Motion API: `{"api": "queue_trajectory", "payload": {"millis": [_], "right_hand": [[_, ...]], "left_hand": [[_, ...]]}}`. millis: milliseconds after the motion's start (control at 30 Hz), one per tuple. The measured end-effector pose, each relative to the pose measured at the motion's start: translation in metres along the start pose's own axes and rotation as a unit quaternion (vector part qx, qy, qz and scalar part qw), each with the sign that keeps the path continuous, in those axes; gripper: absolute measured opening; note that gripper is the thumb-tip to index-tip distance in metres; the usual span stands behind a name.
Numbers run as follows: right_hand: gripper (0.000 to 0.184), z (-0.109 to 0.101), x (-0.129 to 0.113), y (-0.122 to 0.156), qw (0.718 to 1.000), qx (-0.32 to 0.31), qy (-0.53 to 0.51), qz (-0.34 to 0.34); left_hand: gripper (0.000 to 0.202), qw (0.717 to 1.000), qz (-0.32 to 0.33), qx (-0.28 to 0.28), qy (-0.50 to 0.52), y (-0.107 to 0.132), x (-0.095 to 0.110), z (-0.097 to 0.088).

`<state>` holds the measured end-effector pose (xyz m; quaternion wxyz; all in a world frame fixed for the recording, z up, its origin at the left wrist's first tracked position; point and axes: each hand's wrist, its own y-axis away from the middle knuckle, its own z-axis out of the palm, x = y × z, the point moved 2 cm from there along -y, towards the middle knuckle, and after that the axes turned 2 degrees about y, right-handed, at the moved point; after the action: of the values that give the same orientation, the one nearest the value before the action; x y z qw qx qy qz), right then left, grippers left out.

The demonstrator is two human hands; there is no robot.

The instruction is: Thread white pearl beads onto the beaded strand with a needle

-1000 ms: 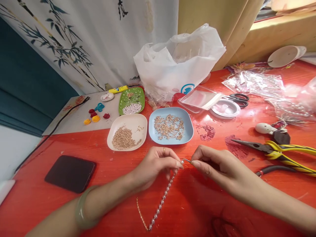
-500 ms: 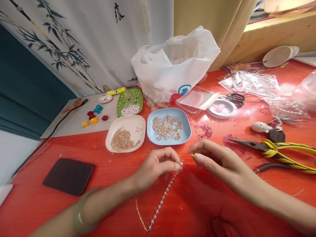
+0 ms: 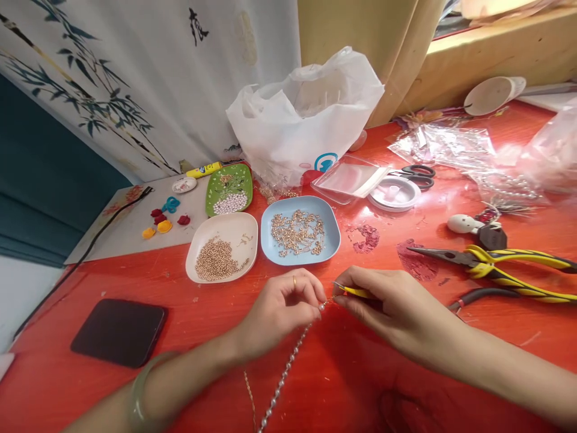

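My left hand (image 3: 283, 307) pinches the upper end of a beaded chain (image 3: 285, 374). Silvery pearl-like beads run down from the fingertips towards the lower edge of the view. A thin gold chain (image 3: 249, 391) hangs to the left of the beads. Closed around a small yellow tool with a metal tip (image 3: 358, 292), my right hand (image 3: 387, 304) is close to the left fingertips. A short gold piece (image 3: 329, 300) shows between the two hands, by a bead; whether the right fingers grip it too I cannot tell. Most of the tool is hidden in the palm.
Beyond my hands stand a white dish (image 3: 192, 270) of gold beads, a blue dish (image 3: 333, 240) of gold findings and a green tray (image 3: 229, 177). Yellow-black pliers (image 3: 482, 258) lie at right, scissors (image 3: 417, 177) behind. A phone (image 3: 119, 332) lies left; a plastic bag (image 3: 306, 120) stands at the back.
My right hand has moved left and now nearly meets my left hand. More of the yellow tool shows. The view has shifted slightly to the right.
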<state>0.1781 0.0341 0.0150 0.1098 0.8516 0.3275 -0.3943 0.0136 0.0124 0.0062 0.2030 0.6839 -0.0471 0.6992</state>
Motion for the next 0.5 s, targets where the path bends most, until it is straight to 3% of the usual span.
{"api": "queue_trajectory", "payload": {"millis": [133, 267, 367, 500], "right_hand": [[0.013, 0.0019, 0.0008, 0.0022, 0.997, 0.049, 0.058, -0.028], [0.013, 0.0014, 0.0023, 0.0007, 0.994, 0.038, 0.1, -0.009], [0.022, 0.0013, 0.0008, 0.0002, 0.99, 0.025, 0.14, 0.012], [0.023, 0.0048, -0.0033, 0.0024, 0.988, 0.037, 0.148, -0.017]], "left_hand": [[0.011, 1.0, -0.009, 0.023, 0.013, 0.0, -0.0022, -0.001], [0.013, 0.997, 0.02, 0.07, -0.009, 0.0018, -0.0009, -0.0026], [0.015, 0.99, 0.062, 0.11, -0.06, 0.0045, 0.0021, -0.0036], [0.017, 0.974, 0.106, 0.131, -0.151, 0.0079, 0.004, -0.0028]]}}
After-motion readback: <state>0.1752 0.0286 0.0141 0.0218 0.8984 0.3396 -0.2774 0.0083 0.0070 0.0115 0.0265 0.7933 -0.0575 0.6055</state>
